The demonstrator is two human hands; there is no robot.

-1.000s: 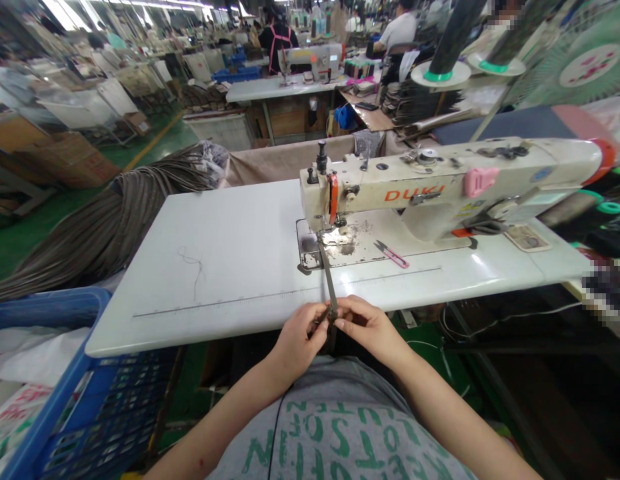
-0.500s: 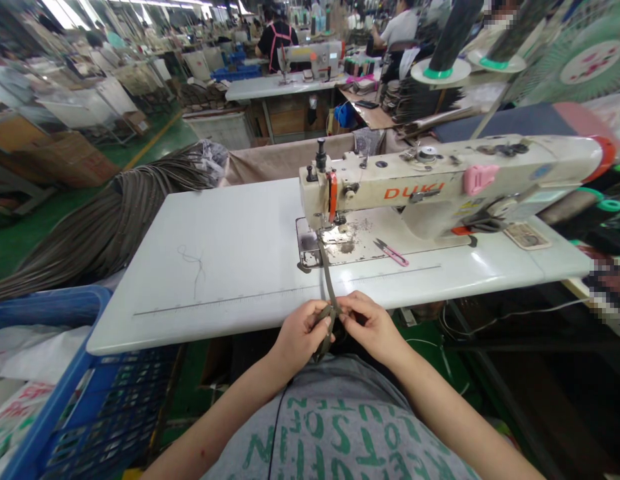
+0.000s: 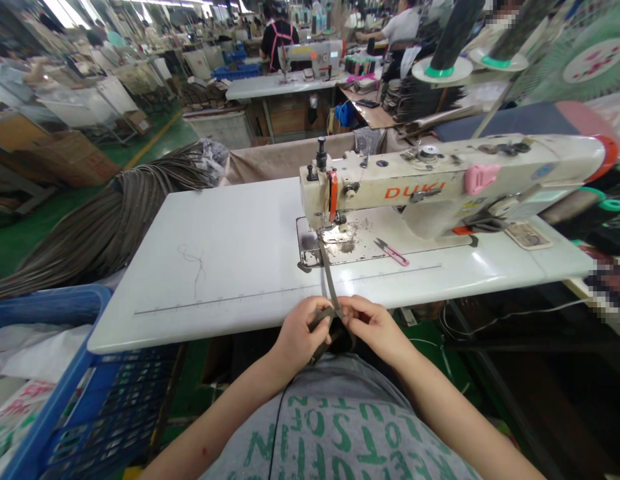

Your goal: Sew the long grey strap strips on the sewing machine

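Note:
A narrow dark olive fabric strip (image 3: 329,273) runs from under the presser foot of the sewing machine (image 3: 370,187) down to the table's front edge. At that edge my left hand (image 3: 306,328) is closed on a folded part of the strip. Close beside it, my right hand (image 3: 366,320) pinches the strip between thumb and fingers. A loop of the strip hangs below my fingers, in front of the grey shirt; its lower end is partly hidden by my hands. Pink-handled thread snips (image 3: 391,252) lie on the table right of the strip.
The white machine table (image 3: 230,247) bears a printed ruler line and a loose thread (image 3: 199,267). To the left stand a blue crate (image 3: 97,320) with bags and a big bundle of dark strips (image 3: 90,220). Thread cones (image 3: 450,40) rise at the back right. Other people work further off.
The folded strip between my hands has shifted, and a loop now shows below my right fingers. Both hands stay at nearly the same place.

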